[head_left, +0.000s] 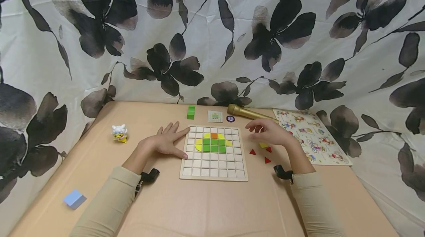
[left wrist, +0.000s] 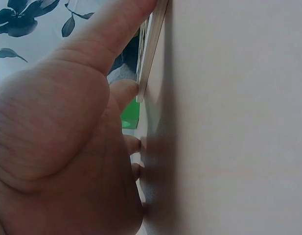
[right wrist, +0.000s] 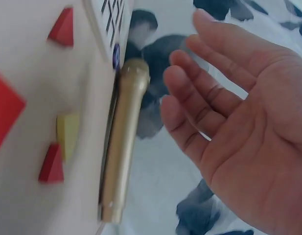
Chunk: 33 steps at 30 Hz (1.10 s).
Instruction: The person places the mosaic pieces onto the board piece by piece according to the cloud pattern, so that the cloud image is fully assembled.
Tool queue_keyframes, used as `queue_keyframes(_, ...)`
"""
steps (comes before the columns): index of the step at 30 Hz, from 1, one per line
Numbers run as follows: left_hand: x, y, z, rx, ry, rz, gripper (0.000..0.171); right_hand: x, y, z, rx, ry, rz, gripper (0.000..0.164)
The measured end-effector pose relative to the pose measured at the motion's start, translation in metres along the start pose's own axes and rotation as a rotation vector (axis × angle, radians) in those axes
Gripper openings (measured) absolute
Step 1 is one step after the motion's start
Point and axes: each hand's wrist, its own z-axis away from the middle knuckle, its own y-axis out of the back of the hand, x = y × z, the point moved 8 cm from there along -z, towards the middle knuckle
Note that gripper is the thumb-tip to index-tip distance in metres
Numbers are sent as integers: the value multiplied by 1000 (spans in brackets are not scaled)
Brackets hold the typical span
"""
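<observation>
A wooden grid board (head_left: pixel 214 172) lies flat on the table. Its upper half carries green squares (head_left: pixel 214 145), an orange square (head_left: pixel 214 136) and yellow pieces with curved outer edges. My left hand (head_left: pixel 161 143) spreads its fingers at the board's left side, thumb and index fingertip at the rim; the left wrist view shows the thumb along the board's edge. Held in the air right of the board, my right hand (head_left: pixel 270 131) has loosely bent fingers and nothing in them. Below it lie three red triangular pieces (head_left: pixel 267 160) and a yellow piece (head_left: pixel 263 145), partly covered.
Behind the board stand green blocks (head_left: pixel 190 112), a small pattern card (head_left: pixel 215 116), a dark round token (head_left: pixel 230 119) and a gold microphone-shaped object (head_left: pixel 249 112). An illustrated board (head_left: pixel 313 137) lies right. To the left are a toy figure (head_left: pixel 119 133) and a blue block (head_left: pixel 74 199).
</observation>
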Motion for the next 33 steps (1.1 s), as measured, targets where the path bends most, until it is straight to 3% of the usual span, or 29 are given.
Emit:
queue_keyframes(7, -2, -2, -1, 3, 2, -1, 118, 32, -1, 5, -75, -81, 15, 27)
queue_keyframes(13, -1, -1, 0, 3, -6, 6, 118, 54, -6, 8, -138, -80, 5, 24)
queue_keyframes(19, -1, 0, 1, 3, -3, -3, 118, 63, -11, 9, -175, -92, -15, 19)
queue_keyframes(27, -1, 0, 0, 2, -4, -2, 118, 58, -12, 9, -153, -76, -47, 16)
queue_keyframes(33, -1, -1, -1, 9, -21, 32, 121, 55, -5, 5, -43, -78, -106, 10)
